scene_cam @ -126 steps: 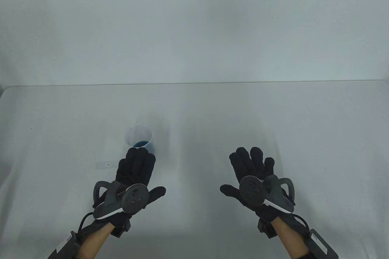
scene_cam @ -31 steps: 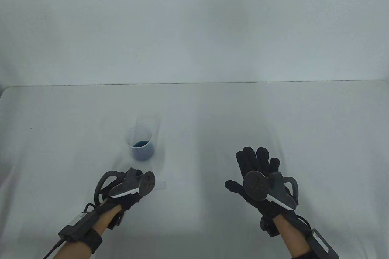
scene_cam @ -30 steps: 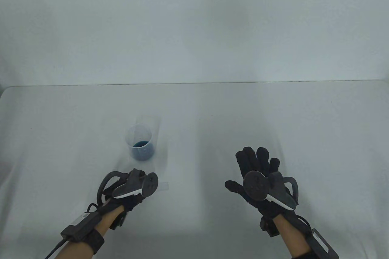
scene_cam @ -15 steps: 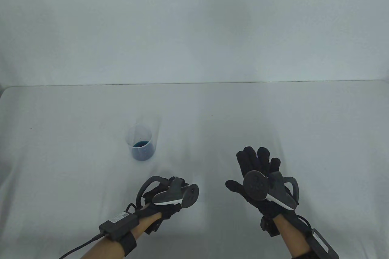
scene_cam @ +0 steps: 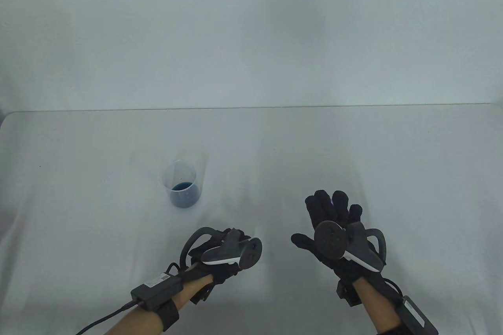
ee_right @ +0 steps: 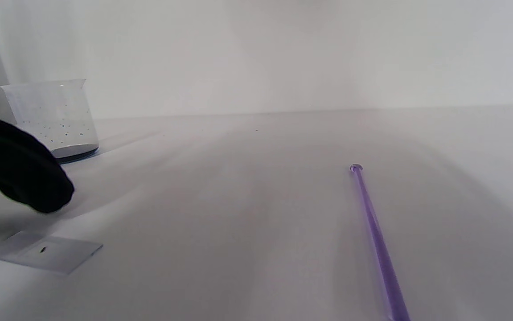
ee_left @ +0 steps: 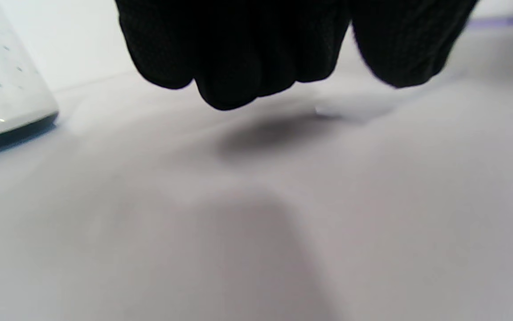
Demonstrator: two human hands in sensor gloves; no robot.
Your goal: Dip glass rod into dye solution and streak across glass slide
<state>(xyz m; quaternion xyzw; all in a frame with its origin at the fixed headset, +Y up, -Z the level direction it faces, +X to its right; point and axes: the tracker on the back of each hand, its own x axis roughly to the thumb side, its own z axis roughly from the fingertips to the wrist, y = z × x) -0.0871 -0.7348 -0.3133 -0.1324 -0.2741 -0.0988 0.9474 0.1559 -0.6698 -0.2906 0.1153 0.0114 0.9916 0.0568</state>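
- Nothing dipped or streaked yet: rod [ee_right: 374, 232] flat on table [scene_cam: 353, 146], unheld; slide [ee_right: 42, 252] bare.
- Left hand [scene_cam: 220, 252] curled by slide, contact unclear; right hand [scene_cam: 334, 229] spread, empty.
- Remaining: grasp rod, dip in beaker [scene_cam: 180, 183], streak.

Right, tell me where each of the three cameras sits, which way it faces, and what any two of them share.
Table view: above the near edge, looking down; both hands, left hand, right hand, and the beaker.
Left wrist view: low over the cloth, facing forward; curled fingers hang from the top.
Right wrist view: low, facing the far wall; rod, slide, no right fingers.
Shared: the beaker appears in all three.
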